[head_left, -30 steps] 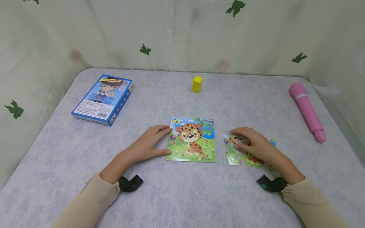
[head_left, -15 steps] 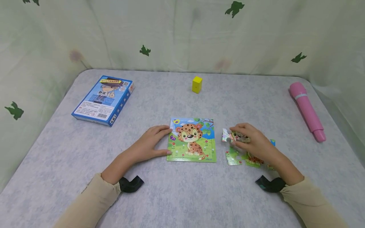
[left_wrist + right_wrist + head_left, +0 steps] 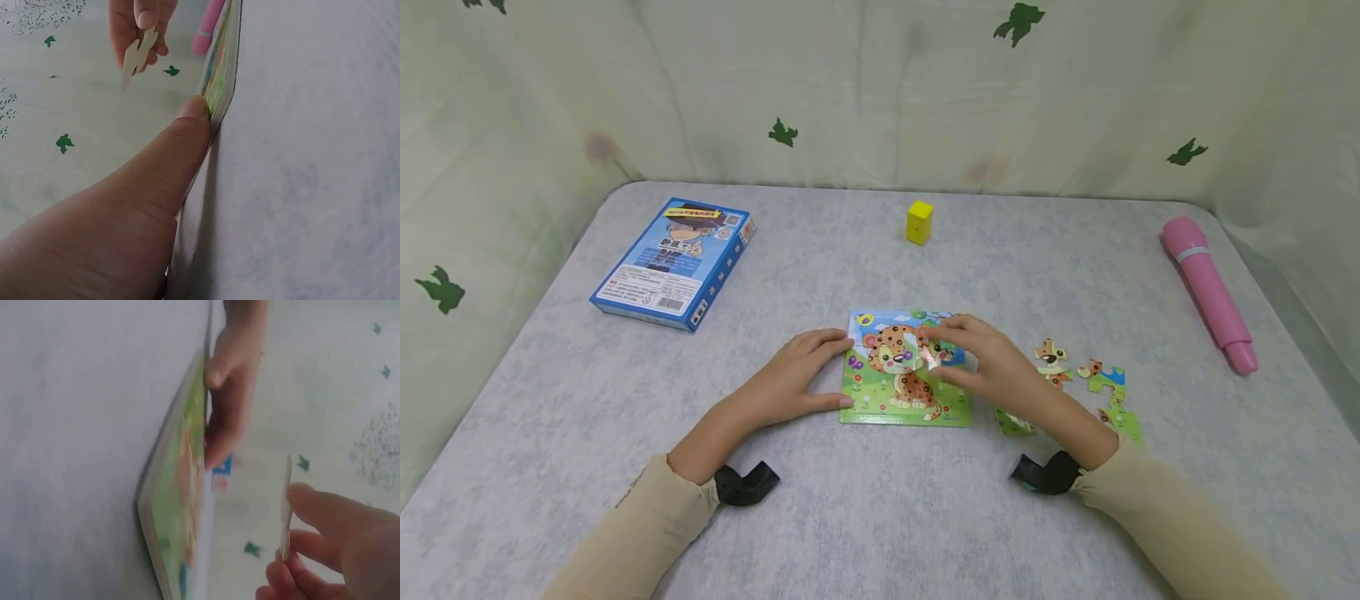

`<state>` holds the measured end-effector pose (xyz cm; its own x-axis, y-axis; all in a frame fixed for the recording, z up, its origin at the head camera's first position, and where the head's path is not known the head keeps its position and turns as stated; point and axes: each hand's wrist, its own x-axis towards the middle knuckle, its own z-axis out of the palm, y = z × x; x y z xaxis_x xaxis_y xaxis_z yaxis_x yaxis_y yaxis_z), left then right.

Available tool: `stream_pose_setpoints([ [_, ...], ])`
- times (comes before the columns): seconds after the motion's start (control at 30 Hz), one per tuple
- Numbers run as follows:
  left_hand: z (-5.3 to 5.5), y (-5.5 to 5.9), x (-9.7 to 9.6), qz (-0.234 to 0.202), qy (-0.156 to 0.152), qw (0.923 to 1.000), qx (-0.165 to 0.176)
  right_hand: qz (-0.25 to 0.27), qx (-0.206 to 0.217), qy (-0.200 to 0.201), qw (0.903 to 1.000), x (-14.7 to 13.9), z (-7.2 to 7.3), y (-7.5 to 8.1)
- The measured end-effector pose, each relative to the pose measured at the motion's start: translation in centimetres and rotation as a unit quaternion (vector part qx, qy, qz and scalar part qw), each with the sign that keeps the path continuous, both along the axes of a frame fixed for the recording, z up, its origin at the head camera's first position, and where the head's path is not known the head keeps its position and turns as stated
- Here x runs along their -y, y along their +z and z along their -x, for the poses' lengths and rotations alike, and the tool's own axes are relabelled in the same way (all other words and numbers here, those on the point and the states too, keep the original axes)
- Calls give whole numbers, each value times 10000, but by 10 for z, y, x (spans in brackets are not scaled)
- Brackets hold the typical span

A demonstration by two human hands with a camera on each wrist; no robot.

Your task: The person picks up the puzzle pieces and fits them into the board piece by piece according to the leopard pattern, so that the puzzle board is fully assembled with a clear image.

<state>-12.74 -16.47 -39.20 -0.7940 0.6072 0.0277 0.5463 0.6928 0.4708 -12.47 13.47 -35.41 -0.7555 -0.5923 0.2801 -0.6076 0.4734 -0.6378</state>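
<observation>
A square leopard-picture puzzle board [image 3: 880,410] lies flat on the table. At its left edge rests my left hand [image 3: 790,375], thumb and fingertips touching the rim; in the left wrist view the thumb [image 3: 194,112] is against the board's edge. My right hand [image 3: 1000,358] pinches a puzzle piece [image 3: 927,357] above the board. The piece [image 3: 286,512] stands on edge between thumb and fingers in the right wrist view, clear of the board [image 3: 165,531]. Several loose pieces lie right of the board, among them a face piece [image 3: 1051,353], some partly hidden under my right arm.
A blue game box [image 3: 673,262] lies at the back left. Near the back edge stands a small yellow block [image 3: 919,222]. On the far right lies a pink cylindrical object [image 3: 1210,292] with a pale band. A pale patterned curtain [image 3: 865,92] hangs behind the table.
My right hand has lifted the puzzle piece from the loose pieces and moved left with it over the board. The left hand has stayed at the board's left edge.
</observation>
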Motion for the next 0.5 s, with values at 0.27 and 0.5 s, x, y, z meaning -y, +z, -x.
stream_pose_setpoints([
  [0.27,1,0,0,20,-52,10000,-69,-383,448,39,9983,34,5,-16],
  [0.5,1,0,0,1,-161,9998,-144,-646,276,150,9974,49,9,-27],
])
